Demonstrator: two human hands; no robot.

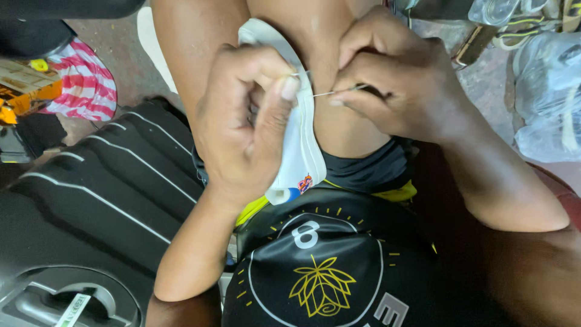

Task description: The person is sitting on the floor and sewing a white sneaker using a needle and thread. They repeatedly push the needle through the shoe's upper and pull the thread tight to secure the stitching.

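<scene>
Suitcase [91, 200], perhaps, ribbed black, beside knees; plastic bags [548, 97] on floor.

Light is soft, diffuse, looks like daylight from top of frame; no hard shadows. Mid frame well lit, hands and knee w/ mild sheen on skin. Bottom right goes dark, detail lost in shadow. Glare on plastic bags [548, 91] top right, slightly blown out. Focus ok at center, softer twd corners. Slight wide-angle stretch at edges. No motion blur.
</scene>
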